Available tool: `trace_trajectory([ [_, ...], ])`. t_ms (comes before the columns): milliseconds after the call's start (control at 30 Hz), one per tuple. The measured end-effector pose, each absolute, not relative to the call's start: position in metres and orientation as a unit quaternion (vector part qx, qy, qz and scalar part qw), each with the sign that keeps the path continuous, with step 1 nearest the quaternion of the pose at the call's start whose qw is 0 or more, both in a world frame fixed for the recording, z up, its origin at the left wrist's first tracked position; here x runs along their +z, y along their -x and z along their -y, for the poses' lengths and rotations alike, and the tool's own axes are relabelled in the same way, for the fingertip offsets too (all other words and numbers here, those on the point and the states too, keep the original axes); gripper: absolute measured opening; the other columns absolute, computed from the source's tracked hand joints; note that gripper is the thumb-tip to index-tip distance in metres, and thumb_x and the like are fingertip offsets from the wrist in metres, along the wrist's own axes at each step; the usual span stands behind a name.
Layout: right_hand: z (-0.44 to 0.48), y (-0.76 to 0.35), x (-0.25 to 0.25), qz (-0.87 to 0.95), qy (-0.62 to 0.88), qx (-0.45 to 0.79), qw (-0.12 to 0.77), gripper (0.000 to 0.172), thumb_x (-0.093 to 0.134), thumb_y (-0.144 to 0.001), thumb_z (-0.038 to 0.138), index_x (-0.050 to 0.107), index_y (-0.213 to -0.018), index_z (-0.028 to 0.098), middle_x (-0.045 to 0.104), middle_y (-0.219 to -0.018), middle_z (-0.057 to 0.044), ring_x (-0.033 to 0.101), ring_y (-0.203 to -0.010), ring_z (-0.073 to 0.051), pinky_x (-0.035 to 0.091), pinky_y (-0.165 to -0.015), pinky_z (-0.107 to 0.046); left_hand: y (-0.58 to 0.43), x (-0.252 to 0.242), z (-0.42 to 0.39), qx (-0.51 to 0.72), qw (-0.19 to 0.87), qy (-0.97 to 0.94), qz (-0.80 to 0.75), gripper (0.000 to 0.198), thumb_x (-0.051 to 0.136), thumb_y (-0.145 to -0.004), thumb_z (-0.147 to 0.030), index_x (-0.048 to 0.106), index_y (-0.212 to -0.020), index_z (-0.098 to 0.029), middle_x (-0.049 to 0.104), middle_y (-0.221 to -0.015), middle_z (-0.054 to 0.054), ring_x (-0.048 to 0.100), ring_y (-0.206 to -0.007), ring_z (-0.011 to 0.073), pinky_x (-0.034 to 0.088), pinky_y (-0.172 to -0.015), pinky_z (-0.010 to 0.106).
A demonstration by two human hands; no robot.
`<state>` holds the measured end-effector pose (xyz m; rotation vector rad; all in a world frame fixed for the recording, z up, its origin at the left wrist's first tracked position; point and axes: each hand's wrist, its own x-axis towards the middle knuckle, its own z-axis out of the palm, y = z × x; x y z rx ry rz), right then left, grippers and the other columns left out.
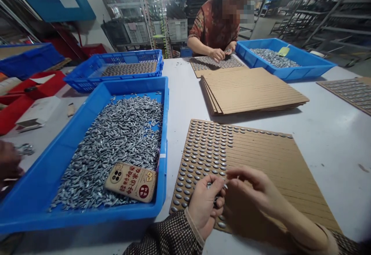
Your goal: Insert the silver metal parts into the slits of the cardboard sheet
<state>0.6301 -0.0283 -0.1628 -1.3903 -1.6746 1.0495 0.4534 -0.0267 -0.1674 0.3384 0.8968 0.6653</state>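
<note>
Fingers of the left hand [204, 206] curled around a few small pointed grey pieces [209, 185], count blocked by the fingers; right hand [257, 189] with thumb and forefinger bent beside the left fingertips, can't tell if they pinch a piece. Left to right: one other person's hand [9, 160] at the left edge, dark, cut off, what it holds unclear; two red bins, partly out of frame; one white box [40, 112]; one slatted blue crate [116, 79], can't tell if a second sits under it, with a board of pieces inside. Next, one near blue tray [164, 131], heaped with loose pieces, too many to count, and one phone [131, 181] lying on them. Then one cardboard sheet [269, 162] under both hands: pieces in rows on its left part plus one row along the far edge, some spots covered by hands and shadow. Behind it, one stack of cardboard [255, 90], sheet count unreadable. Across the table, one co-worker [213, 27], two hands close together over one part-hidden board [199, 69]. One far blue tray [307, 71] with pieces and one yellow-green item [283, 51]; one filled board [350, 92], cut off at right.
</note>
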Motion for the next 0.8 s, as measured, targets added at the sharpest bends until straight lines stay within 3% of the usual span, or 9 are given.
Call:
trace_trajectory([
  [133, 0.046, -0.605, -0.157, 0.536, 0.513, 0.546, 0.389, 0.022, 0.062, -0.088, 0.039, 0.067, -0.097, 0.020, 0.070, -0.091, -0.006, 0.065, -0.082, -0.019, 0.053, -0.073, -0.031, -0.453, -0.167, 0.028, 0.350, 0.825, -0.168, -0.411, 0.036, 0.074, -0.074, -0.042, 0.048, -0.082, -0.018, 0.046, -0.063, -0.006, 0.030, -0.044, 0.0006, 0.009, -0.038, 0.016],
  [267, 0.048, -0.596, -0.161, 0.463, 0.497, 0.592, 0.433, 0.024, 0.066, -0.085, 0.039, 0.065, -0.102, 0.021, 0.070, -0.091, -0.005, 0.066, -0.081, -0.018, 0.055, -0.071, -0.029, -0.453, -0.167, 0.029, 0.359, 0.813, -0.195, -0.415, 0.035, 0.074, -0.074, -0.041, 0.049, -0.081, -0.017, 0.043, -0.058, -0.007, 0.027, -0.044, 0.0011, 0.009, -0.037, 0.016],
  [400, 0.052, -0.604, -0.165, 0.553, 0.517, 0.495, 0.426, 0.029, 0.056, -0.092, 0.034, 0.062, -0.119, 0.026, 0.068, -0.106, -0.007, 0.064, -0.098, -0.021, 0.053, -0.084, -0.033, -0.454, -0.167, 0.029, 0.348, 0.818, -0.204, -0.410, 0.034, 0.071, -0.076, -0.044, 0.051, -0.080, -0.016, 0.045, -0.062, -0.006, 0.029, -0.044, 0.0010, 0.009, -0.037, 0.017],
  [467, 0.051, -0.613, -0.167, 0.612, 0.520, 0.432, 0.409, 0.027, 0.050, -0.094, 0.031, 0.064, -0.116, 0.026, 0.067, -0.109, -0.008, 0.062, -0.103, -0.021, 0.051, -0.088, -0.034, -0.454, -0.167, 0.028, 0.342, 0.821, -0.184, -0.418, 0.032, 0.066, -0.080, -0.045, 0.054, -0.086, -0.015, 0.047, -0.067, -0.004, 0.031, -0.044, 0.0007, 0.008, -0.037, 0.017],
  [633, 0.032, -0.646, -0.181, 0.645, 0.572, 0.299, 0.408, 0.017, 0.055, -0.091, 0.032, 0.068, -0.096, 0.023, 0.068, -0.092, -0.006, 0.063, -0.086, -0.020, 0.052, -0.071, -0.029, -0.452, -0.166, 0.026, 0.313, 0.835, -0.111, -0.439, 0.022, 0.053, -0.084, -0.035, 0.056, -0.092, -0.015, 0.050, -0.070, -0.002, 0.035, -0.043, 0.0017, 0.009, -0.038, 0.017],
  [800, -0.004, -0.671, -0.199, 0.654, 0.609, 0.211, 0.397, 0.019, 0.054, -0.090, 0.032, 0.068, -0.093, 0.020, 0.069, -0.084, -0.006, 0.061, -0.067, -0.017, 0.050, -0.057, -0.027, -0.450, -0.167, 0.026, 0.294, 0.862, -0.082, -0.406, 0.014, 0.050, -0.078, -0.026, 0.053, -0.089, -0.018, 0.051, -0.069, -0.002, 0.037, -0.042, 0.0024, 0.007, -0.038, 0.017],
])
